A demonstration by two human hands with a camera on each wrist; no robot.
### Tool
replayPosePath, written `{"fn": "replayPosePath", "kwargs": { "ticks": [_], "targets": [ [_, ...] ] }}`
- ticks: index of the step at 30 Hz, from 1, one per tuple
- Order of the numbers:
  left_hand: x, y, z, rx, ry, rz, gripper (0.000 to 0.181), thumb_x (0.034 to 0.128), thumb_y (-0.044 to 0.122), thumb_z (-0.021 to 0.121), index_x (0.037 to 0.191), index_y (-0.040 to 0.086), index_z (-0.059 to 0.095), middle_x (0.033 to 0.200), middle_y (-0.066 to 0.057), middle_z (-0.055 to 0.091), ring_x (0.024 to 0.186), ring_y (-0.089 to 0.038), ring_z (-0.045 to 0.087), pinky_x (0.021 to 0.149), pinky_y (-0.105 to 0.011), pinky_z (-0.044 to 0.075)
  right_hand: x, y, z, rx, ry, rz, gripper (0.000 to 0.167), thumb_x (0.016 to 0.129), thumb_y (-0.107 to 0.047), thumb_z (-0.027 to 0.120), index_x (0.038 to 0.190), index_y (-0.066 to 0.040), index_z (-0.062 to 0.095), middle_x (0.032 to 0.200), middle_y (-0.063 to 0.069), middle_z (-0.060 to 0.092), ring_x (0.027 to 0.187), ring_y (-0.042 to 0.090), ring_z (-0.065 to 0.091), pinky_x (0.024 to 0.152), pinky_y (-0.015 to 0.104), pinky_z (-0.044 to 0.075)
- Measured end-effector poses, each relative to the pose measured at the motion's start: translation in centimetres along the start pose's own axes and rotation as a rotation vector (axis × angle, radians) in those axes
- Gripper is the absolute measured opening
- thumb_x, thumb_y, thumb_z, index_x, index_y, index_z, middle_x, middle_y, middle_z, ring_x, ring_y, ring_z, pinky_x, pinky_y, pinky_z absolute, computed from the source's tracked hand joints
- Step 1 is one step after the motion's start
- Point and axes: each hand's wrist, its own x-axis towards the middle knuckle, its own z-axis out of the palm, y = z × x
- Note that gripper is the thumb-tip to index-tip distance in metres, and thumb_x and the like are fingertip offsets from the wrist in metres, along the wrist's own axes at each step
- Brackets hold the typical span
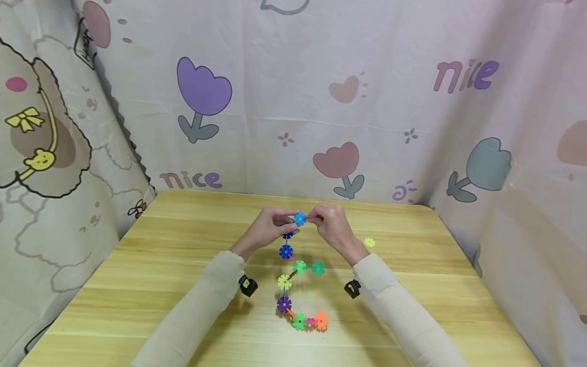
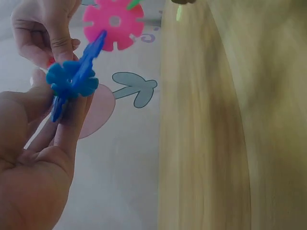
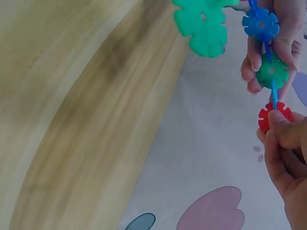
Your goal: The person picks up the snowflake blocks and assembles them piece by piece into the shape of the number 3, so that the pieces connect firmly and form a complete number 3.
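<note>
A chain of slotted plastic snowflake discs, joined edge to edge in many colours, zigzags between the forearms, with a purple disc (image 1: 284, 304) and an orange disc (image 1: 322, 321) at its near part. At the far end of this chain, my left hand (image 1: 269, 228) pinches around a light blue disc (image 1: 300, 219) between thumb and fingers. My right hand (image 1: 335, 227) pinches a red disc (image 3: 263, 120), which meets the light blue disc's edge. In the right wrist view, a green disc (image 3: 272, 71) sits by the left fingers. A pink disc (image 2: 115, 9) shows in the left wrist view.
A loose yellow-green disc (image 1: 369, 242) lies on the wooden table (image 1: 183, 244), to the right of the right wrist. Behind the table's far edge hangs a printed curtain (image 1: 284, 92). More curtain stands on both sides.
</note>
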Motion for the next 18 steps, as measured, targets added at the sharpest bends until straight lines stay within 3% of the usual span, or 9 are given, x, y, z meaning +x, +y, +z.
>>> {"fn": "replayPosePath", "kwargs": {
  "ticks": [6,11,18],
  "targets": [
    [0.3,0.5,0.2,0.097,-0.035,-0.01,0.042,0.0964,0.015,0.074,0.137,0.012,0.064,0.121,-0.018,0.073,0.102,-0.024,0.075,0.09,-0.039,0.063,-0.1,0.2,-0.6,0.043,-0.061,0.043,0.009,0.083,0.007,0.08,0.084,-0.002,0.079,0.082,0.011,0.078,0.072,0.021,0.075,0.067,0.031,0.063],
    [0.7,0.8,0.7,0.109,-0.037,-0.022,0.037,0.0999,0.021,0.069,0.135,0.011,0.064,0.115,-0.017,0.072,0.091,-0.019,0.073,0.08,-0.034,0.061,-0.2,0.4,-1.1,0.059,-0.118,0.078,0.011,0.085,0.006,0.079,0.093,-0.001,0.078,0.09,0.012,0.079,0.078,0.022,0.076,0.07,0.03,0.064],
    [0.4,0.5,0.6,0.107,0.006,-0.059,0.027,0.1017,0.024,0.066,0.125,0.01,0.066,0.109,-0.013,0.074,0.091,-0.022,0.071,0.08,-0.031,0.057,-1.4,2.9,-3.3,0.061,-0.206,0.331,0.019,0.089,0.009,0.072,0.107,0.0,0.075,0.103,0.018,0.077,0.09,0.031,0.076,0.077,0.04,0.064]
  ]
}}
